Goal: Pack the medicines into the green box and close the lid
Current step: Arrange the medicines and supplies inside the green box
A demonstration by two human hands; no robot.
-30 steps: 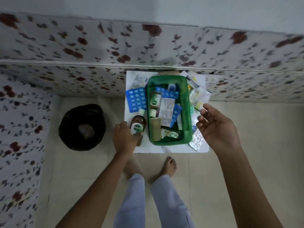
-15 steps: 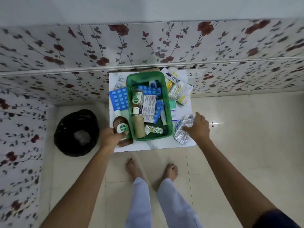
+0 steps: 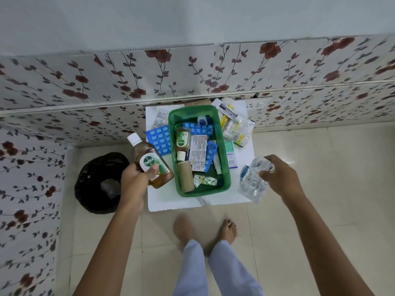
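Observation:
The open green box [image 3: 226, 154] sits on a small white table [image 3: 177, 201] against the wall. It holds a small Dettol bottle [image 3: 182, 142], blue blister strips, a leaflet, a brown roll [image 3: 185, 176] and a tube. My left hand [image 3: 136, 180] grips a large brown Dettol bottle [image 3: 149, 161], lifted and tilted just left of the box. At the table's right edge, my right hand [image 3: 277, 176] holds silver blister strips [image 3: 253, 180]. A blue blister strip [image 3: 159, 139] lies left of the box. Packets and boxes [image 3: 237, 129] lie to its right. No lid is visible.
A black waste bin [image 3: 98, 184] stands on the tiled floor left of the table. Flower-patterned panels cover the wall behind and to the left. My bare feet [image 3: 205, 229] are on the floor just before the table.
My left hand has lifted the large Dettol bottle off the table and tilted it. My right hand has picked up the silver blister strips at the right edge.

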